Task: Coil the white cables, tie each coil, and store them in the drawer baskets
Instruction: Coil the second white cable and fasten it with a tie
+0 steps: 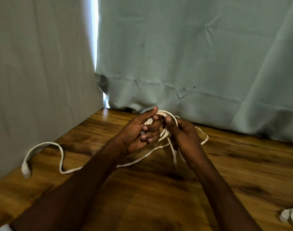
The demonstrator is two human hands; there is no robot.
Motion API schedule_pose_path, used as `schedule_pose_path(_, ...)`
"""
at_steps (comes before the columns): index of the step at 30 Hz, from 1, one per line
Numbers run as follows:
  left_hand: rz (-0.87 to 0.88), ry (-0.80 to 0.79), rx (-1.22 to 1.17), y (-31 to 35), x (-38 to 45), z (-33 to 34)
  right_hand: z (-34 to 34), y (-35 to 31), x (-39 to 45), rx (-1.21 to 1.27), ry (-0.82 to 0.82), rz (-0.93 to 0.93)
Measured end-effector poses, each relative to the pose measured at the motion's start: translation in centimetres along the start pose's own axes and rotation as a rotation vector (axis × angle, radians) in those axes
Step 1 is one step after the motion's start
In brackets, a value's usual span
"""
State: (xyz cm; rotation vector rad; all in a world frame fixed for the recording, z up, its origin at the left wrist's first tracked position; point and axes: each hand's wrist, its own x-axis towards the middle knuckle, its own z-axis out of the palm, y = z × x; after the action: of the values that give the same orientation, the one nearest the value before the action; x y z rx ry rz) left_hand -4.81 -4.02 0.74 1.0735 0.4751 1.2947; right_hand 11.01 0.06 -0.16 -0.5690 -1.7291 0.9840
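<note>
- The left hand (139, 132) is raised above the table (159, 189), fingers curled around a small coil (164, 130) of white cable; its index finger points up past the top of the loops.
- The right hand (184, 134) is just beside the left, thumb and fingers pinching the coil's right side, with the thumb tip pressed on the loops.
- The coil is held between both hands, over the far middle of the table, near the curtain (192, 55).
- The loose cable (62, 157) trails from the coil down to the left across the wood, bends into a hump near the left edge, and ends in a plug (25, 170) lying on the table.
- Another loop of the same cable hangs to the right of the right hand and a strand drops below it; how these join the coil is hidden by the hand.
- A second bundle (292, 217) of white cable with a plug lies at the lower right edge, well apart from the hands and partly cut off.
- A pale sheet (34, 72) stands along the table's left side.
</note>
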Motion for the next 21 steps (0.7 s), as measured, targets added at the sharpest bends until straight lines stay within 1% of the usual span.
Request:
schedule_pose_path(2,-0.004,0.012,0.007,-0.1,0.0,0.3,0.2,0.8,0.2,-0.181,0.011,-0.085)
schedule_pose_path(4,-0.012,0.05,0.076,-0.2,0.0,0.7,0.3,1.4,0.2,-0.299,0.05,-0.081)
schedule_pose_path(7,-0.011,0.091,0.162,-0.3,0.3,0.9,0.1,1.4,0.0,-0.318,0.112,-0.025)
schedule_pose_path(9,-0.008,0.111,0.25,-0.2,0.3,0.8,0.0,1.1,0.0,-0.311,0.113,-0.015)
schedule_pose_path(12,0.007,0.118,0.312,0.0,0.1,0.8,0.0,1.4,0.1,-0.34,0.106,-0.012)
schedule_pose_path(16,0.051,0.137,0.366,0.1,0.0,1.1,0.2,1.6,0.2,-0.435,0.115,-0.101)
schedule_pose_path(18,0.064,0.16,0.399,0.0,0.0,0.9,0.2,1.5,0.3,-0.533,0.101,-0.172)
schedule_pose_path(21,0.079,0.251,0.461,-0.1,0.1,0.3,0.1,1.2,0.2,-0.614,0.077,-0.189)
